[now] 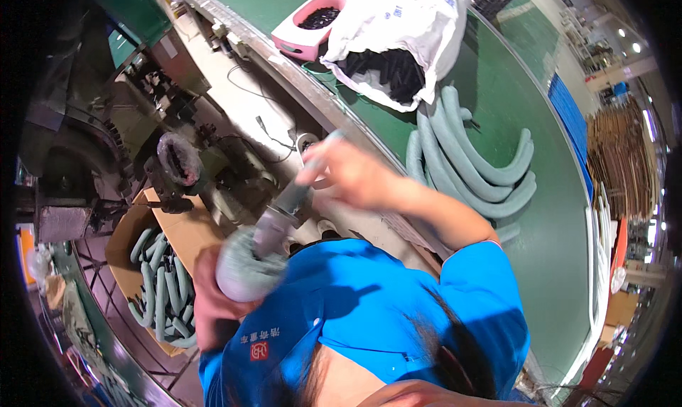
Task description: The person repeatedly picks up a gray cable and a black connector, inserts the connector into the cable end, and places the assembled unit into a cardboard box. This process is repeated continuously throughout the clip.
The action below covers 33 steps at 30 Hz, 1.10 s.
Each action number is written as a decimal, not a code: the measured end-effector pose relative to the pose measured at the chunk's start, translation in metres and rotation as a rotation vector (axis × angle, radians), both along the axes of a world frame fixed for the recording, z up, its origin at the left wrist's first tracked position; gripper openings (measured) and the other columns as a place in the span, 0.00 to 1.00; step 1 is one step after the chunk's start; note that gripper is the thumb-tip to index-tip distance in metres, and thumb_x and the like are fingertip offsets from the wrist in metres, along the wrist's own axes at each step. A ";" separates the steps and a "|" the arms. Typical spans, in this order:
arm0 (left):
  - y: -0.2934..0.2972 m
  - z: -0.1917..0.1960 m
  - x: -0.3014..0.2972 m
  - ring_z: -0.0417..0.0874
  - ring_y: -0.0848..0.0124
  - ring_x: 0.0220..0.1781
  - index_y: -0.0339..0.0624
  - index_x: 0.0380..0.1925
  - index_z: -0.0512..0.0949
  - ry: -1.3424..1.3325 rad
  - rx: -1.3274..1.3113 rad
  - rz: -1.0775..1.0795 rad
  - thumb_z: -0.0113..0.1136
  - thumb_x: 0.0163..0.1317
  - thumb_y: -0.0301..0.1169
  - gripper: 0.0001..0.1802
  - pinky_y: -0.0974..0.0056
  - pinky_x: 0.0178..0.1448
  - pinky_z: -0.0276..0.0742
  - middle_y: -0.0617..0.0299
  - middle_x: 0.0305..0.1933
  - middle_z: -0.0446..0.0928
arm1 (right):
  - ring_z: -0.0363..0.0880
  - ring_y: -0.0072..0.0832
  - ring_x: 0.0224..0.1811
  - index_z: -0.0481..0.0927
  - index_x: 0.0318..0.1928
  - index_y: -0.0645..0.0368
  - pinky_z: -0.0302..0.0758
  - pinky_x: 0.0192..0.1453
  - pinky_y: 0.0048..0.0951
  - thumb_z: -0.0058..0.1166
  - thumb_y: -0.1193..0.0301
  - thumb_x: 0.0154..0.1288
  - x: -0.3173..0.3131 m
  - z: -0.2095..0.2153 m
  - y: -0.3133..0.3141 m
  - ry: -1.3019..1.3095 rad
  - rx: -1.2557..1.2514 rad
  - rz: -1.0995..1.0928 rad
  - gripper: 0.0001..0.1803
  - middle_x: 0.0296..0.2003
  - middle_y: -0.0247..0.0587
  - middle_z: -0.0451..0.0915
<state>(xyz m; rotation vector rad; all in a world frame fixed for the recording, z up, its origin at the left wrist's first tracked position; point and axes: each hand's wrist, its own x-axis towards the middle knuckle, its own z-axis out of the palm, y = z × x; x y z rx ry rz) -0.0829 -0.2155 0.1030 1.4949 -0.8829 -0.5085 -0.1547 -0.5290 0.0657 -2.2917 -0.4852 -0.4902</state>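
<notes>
My left hand [212, 293], partly hidden, is closed around a thick, rounded grey-green foam tube [247, 270] in front of my body at lower left. A narrower, greyish length runs up and right from it toward my right hand [348, 174]. Motion smears my right hand, but its fingers are curled around the upper, grey-green end. Whether this is one bent tube or two pieces, I cannot tell. Several curved grey-green foam tubes [462, 151] lie on the green table [550, 265] to the right of my right arm.
A white sack [405, 16] holding black pieces [387, 73] lies on the table, beside a pink container [291, 34] with small black parts. At left, a cardboard box [181, 226] contains several short foam tubes [167, 286]. Dark machinery [78, 158] stands at far left.
</notes>
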 end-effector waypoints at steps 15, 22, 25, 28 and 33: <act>0.040 0.017 -0.045 0.82 0.62 0.34 0.36 0.41 0.75 -0.101 0.664 0.512 0.69 0.40 0.30 0.25 0.63 0.41 0.76 0.51 0.31 0.78 | 0.67 0.34 0.52 0.77 0.43 0.46 0.70 0.45 0.38 0.44 0.67 0.61 0.133 -0.222 -0.301 0.185 -1.302 -0.752 0.11 0.44 0.35 0.70; 0.030 -0.004 -0.035 0.82 0.65 0.34 0.36 0.42 0.75 -0.096 0.601 0.432 0.70 0.40 0.32 0.26 0.64 0.42 0.75 0.53 0.32 0.78 | 0.68 0.36 0.50 0.78 0.40 0.49 0.68 0.46 0.39 0.46 0.65 0.59 0.118 -0.177 -0.263 0.216 -1.364 -0.625 0.10 0.38 0.36 0.74; 0.026 -0.010 -0.022 0.83 0.55 0.37 0.39 0.44 0.75 -0.141 0.531 0.349 0.68 0.40 0.29 0.25 0.60 0.43 0.77 0.49 0.33 0.80 | 0.76 0.41 0.38 0.76 0.39 0.55 0.72 0.36 0.39 0.47 0.67 0.61 0.113 -0.139 -0.219 0.156 -1.102 -0.726 0.09 0.30 0.39 0.78; 0.025 -0.018 -0.017 0.83 0.54 0.36 0.40 0.44 0.75 -0.204 0.566 0.277 0.67 0.36 0.27 0.28 0.60 0.42 0.77 0.51 0.34 0.80 | 0.78 0.39 0.36 0.71 0.43 0.62 0.73 0.35 0.33 0.46 0.65 0.68 0.092 -0.053 -0.116 0.521 -0.226 -0.194 0.12 0.31 0.46 0.79; 0.025 -0.026 -0.007 0.82 0.56 0.35 0.42 0.42 0.76 -0.394 0.414 0.187 0.67 0.31 0.26 0.29 0.59 0.40 0.78 0.54 0.36 0.80 | 0.67 0.15 0.25 0.70 0.55 0.60 0.67 0.28 0.20 0.48 0.61 0.70 0.032 0.045 -0.006 1.196 0.445 0.546 0.19 0.25 0.28 0.70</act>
